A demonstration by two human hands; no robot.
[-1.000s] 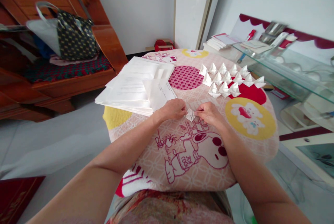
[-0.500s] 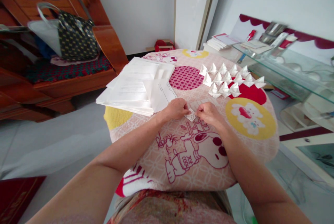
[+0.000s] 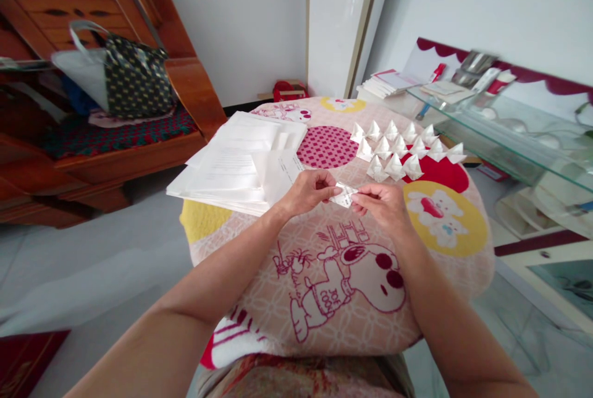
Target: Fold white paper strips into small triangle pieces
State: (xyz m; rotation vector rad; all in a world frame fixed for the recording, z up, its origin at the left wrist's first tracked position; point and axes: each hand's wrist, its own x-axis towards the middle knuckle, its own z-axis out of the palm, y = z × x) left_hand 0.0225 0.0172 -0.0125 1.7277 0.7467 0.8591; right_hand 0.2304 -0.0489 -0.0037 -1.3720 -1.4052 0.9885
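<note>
Between my two hands is a small folded piece of printed paper [image 3: 343,195], with dark print showing on its face. My left hand [image 3: 311,191] pinches its left side between thumb and fingers. On the opposite side my right hand [image 3: 377,201] grips the right edge the same way. Left of my hands lies a stack of white paper sheets [image 3: 217,163], some with printed text. Beyond my right hand stand several folded paper boats [image 3: 394,167] in rows on the cloth.
A patterned cloth [image 3: 273,305] with cartoon figures covers the round table. To the right is a glass shelf [image 3: 519,138] holding cups and papers. A wooden bench [image 3: 185,98] with a dotted bag [image 3: 134,73] stands at the left.
The folded paper has opened out wider between my hands and appears slightly raised. My right hand has turned a little, and the view has shifted slightly.
</note>
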